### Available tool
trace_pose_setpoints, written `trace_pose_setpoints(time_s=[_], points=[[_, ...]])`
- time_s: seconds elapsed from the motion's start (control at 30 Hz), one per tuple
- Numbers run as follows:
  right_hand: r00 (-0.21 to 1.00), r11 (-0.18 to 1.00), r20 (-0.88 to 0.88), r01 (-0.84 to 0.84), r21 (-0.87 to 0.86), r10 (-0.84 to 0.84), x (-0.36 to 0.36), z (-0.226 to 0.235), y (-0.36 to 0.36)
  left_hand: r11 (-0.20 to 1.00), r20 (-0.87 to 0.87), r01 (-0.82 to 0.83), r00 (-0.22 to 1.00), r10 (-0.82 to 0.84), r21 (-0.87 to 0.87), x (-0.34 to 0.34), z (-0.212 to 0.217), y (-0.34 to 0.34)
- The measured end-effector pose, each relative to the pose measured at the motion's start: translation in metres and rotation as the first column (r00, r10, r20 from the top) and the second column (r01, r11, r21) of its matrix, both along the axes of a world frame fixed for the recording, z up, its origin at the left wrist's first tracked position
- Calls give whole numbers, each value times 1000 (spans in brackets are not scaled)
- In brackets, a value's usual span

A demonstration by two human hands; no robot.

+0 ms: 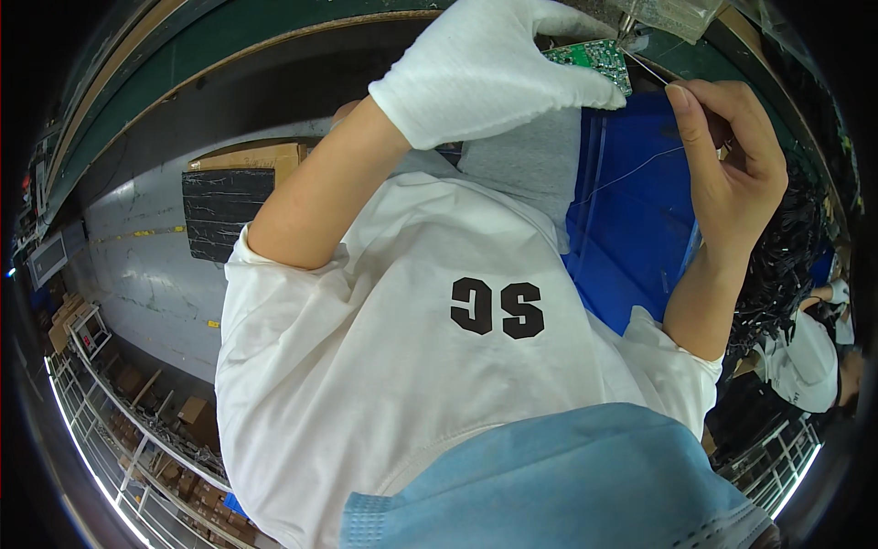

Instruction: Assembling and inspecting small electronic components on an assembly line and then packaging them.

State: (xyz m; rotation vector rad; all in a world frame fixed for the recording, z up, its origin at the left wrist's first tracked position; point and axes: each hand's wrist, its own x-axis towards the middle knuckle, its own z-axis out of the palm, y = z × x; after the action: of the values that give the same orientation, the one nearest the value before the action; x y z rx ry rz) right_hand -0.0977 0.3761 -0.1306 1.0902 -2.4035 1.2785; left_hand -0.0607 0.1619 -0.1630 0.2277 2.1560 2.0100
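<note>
My left hand (pixel 494 73), in a white glove, grips a small green circuit board (pixel 594 60) by its edges between thumb and fingers. Solder joints and small parts show on the board's upper face. My right hand (pixel 736 151) is bare and pinches a thin silvery solder wire (pixel 649 68) between thumb and forefinger. The wire's end reaches the board's far right corner, close to a narrow metal tip (pixel 626 27) that comes down from above. More of the wire trails below my right hand. What holds the metal tip is cut off by the frame's top.
A blue bin (pixel 631 210) stands below my hands, with a bundle of black cables (pixel 788 252) at its right. The green bench (pixel 229 38) curves along the far side. A black-wrapped carton (pixel 224 212) sits at left. Another person (pixel 805 366) works at far right.
</note>
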Motion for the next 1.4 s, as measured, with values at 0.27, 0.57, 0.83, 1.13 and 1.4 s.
trace_pose_setpoints(time_s=[0.27, 0.57, 0.83, 1.13, 1.4], points=[[999, 999, -30, -18, 35, 19, -1, -2, -1, 986, 10, -1, 1000, 3, -164, 1, 14, -2], [998, 998, 41, -49, 26, 48, -6, -1, 0, 998, -17, 17, 1000, -18, -59, -3, -5, 1], [768, 896, 591, 53, -441, 245, -9, -45, 18, 911, -84, -129, 991, 104, -392, 21, 9, -19], [892, 859, 436, -314, 405, 120, 2, -111, 14, 953, -150, -62, 989, 18, -297, 48, 86, -92], [869, 748, 451, -437, 500, 206, -4, -116, 22, 586, -616, -711, 673, 409, -388, -19, 195, -138]])
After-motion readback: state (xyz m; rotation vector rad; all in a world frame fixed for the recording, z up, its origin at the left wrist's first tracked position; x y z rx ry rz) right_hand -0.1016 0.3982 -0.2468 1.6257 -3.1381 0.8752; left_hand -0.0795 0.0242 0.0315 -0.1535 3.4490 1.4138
